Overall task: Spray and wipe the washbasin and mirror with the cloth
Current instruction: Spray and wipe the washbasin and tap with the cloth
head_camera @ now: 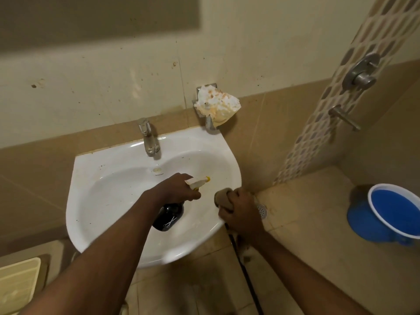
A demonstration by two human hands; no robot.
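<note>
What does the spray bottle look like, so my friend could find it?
Look at the white washbasin under the tap. Over its bowl, the left hand grips the spray bottle: black body, pale trigger head with a yellow nozzle. The right hand's cloth is brown.

Glossy white ceramic washbasin (pixel 109 178), shiny metal tap (pixel 148 138), glossy blue plastic bucket (pixel 395 212).

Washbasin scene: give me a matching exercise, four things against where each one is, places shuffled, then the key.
Things:
1. spray bottle
2. cloth
3. blue bucket
4. tap

Places:
A. on the floor, right of the washbasin
B. bunched in the right hand
C. at the back rim of the washbasin
D. held over the bowl by the left hand

Pairs: 1-D, 2-B, 3-A, 4-C
</note>
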